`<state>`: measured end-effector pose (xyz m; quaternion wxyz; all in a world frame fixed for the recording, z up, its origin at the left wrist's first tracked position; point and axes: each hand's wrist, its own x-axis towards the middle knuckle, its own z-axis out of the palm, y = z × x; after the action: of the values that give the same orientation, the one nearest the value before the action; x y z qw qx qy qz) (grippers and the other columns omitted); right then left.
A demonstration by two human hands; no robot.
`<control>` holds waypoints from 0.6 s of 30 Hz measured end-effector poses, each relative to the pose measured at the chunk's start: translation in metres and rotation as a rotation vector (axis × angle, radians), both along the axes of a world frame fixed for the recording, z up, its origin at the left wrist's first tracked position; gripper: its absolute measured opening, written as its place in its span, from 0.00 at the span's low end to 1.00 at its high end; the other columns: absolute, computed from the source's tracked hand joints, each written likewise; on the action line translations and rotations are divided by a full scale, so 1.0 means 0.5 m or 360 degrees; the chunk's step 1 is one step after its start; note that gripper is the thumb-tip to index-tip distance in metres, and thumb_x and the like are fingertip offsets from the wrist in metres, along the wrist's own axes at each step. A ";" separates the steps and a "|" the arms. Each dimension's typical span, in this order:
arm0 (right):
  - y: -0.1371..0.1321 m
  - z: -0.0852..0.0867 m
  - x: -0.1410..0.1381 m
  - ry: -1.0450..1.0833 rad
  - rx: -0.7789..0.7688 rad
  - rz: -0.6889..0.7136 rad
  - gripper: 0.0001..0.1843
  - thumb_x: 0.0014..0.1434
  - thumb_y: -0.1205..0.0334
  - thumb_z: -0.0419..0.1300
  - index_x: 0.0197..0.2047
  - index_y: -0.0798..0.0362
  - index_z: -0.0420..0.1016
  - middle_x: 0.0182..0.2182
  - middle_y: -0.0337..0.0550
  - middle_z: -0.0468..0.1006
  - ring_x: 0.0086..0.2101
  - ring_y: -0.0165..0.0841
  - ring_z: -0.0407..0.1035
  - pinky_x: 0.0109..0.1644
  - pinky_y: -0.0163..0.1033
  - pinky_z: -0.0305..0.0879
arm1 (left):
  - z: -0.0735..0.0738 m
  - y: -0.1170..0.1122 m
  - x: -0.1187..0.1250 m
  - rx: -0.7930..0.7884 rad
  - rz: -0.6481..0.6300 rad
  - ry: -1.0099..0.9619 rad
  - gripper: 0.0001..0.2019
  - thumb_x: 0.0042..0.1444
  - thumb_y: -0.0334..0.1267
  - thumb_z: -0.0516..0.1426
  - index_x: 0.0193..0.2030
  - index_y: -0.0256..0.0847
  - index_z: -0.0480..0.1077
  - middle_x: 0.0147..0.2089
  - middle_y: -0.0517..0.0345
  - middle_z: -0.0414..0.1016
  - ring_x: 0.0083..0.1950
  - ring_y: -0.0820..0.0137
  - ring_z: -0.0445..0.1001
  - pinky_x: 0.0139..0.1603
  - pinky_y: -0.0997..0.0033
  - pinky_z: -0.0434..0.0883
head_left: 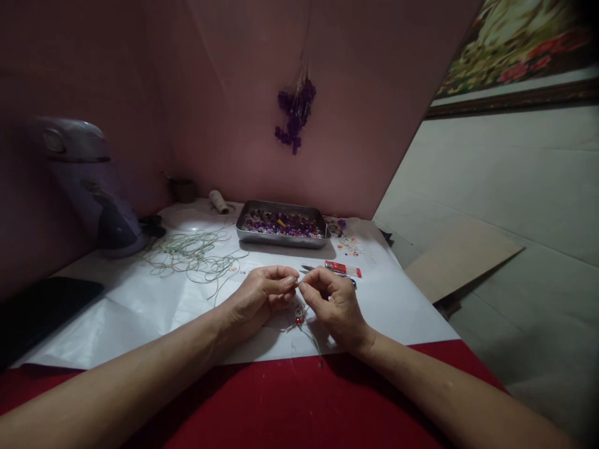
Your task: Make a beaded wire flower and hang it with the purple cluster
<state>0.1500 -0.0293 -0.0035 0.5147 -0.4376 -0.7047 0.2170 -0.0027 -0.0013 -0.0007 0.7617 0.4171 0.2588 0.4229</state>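
Over the white sheet, my left hand [266, 288] and my right hand [334, 304] meet fingertip to fingertip, both closed in a pinch. A beaded cord [298, 319] with a red bead hangs just below the fingers, and its thin greenish tail [312, 340] trails toward the red cloth. The cord's upper part runs up between the hands. What exactly lies between the fingertips is too small to make out. Behind my right hand lie a red packet [344, 269] and a dark pointed tool [306, 269], partly covered by the hand.
A metal tray [281, 239] of purple and red beads stands at the back, with loose beads [349, 245] beside it. Tangled green cord [191, 254] lies left, near a thread spool [218, 202] and a lilac flask [96, 187]. Purple bead strands [297, 112] hang on the wall.
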 end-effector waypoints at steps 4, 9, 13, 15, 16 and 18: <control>0.000 0.000 -0.001 0.0016 -0.0027 0.0005 0.09 0.56 0.61 0.56 0.26 0.54 0.67 0.17 0.34 0.66 0.18 0.26 0.57 0.22 0.33 0.54 | -0.003 -0.001 -0.002 0.0021 0.0000 0.0000 0.04 0.46 0.29 0.64 0.30 0.33 0.73 0.25 0.60 0.66 0.26 0.79 0.62 0.29 0.79 0.61; 0.003 -0.003 0.000 0.0004 -0.0025 -0.0025 0.09 0.56 0.61 0.56 0.25 0.53 0.67 0.18 0.33 0.65 0.19 0.26 0.57 0.23 0.33 0.55 | 0.000 -0.002 -0.001 0.0033 -0.0008 0.0006 0.04 0.46 0.29 0.64 0.29 0.33 0.74 0.24 0.60 0.66 0.26 0.78 0.61 0.29 0.78 0.60; 0.003 -0.002 0.001 0.0006 -0.0026 -0.0026 0.09 0.56 0.62 0.56 0.25 0.53 0.67 0.18 0.34 0.65 0.19 0.26 0.57 0.23 0.33 0.54 | 0.001 -0.003 -0.001 0.0025 0.0000 0.0022 0.04 0.46 0.29 0.64 0.30 0.33 0.74 0.25 0.59 0.67 0.27 0.77 0.62 0.30 0.78 0.61; 0.002 0.000 0.001 0.0009 -0.0031 -0.0027 0.09 0.55 0.62 0.56 0.25 0.54 0.67 0.18 0.34 0.66 0.19 0.26 0.57 0.24 0.33 0.54 | 0.001 -0.003 -0.001 0.0037 -0.0007 0.0017 0.04 0.46 0.30 0.64 0.30 0.33 0.74 0.25 0.59 0.66 0.26 0.77 0.61 0.30 0.77 0.61; 0.002 0.000 0.000 0.0012 -0.0037 -0.0026 0.09 0.55 0.62 0.56 0.25 0.54 0.67 0.18 0.34 0.66 0.19 0.26 0.57 0.24 0.33 0.54 | 0.001 -0.003 -0.001 0.0042 -0.0010 0.0014 0.04 0.47 0.30 0.64 0.30 0.33 0.74 0.25 0.60 0.66 0.26 0.78 0.61 0.30 0.77 0.61; 0.003 0.000 0.000 0.0022 -0.0049 -0.0024 0.09 0.55 0.62 0.56 0.25 0.54 0.67 0.18 0.34 0.65 0.19 0.26 0.57 0.23 0.33 0.54 | 0.001 -0.003 -0.001 0.0041 -0.0004 0.0014 0.04 0.47 0.29 0.64 0.30 0.33 0.74 0.25 0.60 0.66 0.26 0.78 0.61 0.29 0.78 0.61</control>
<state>0.1501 -0.0281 -0.0035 0.5143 -0.4492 -0.6944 0.2269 -0.0030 -0.0028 -0.0002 0.7556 0.4291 0.2561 0.4235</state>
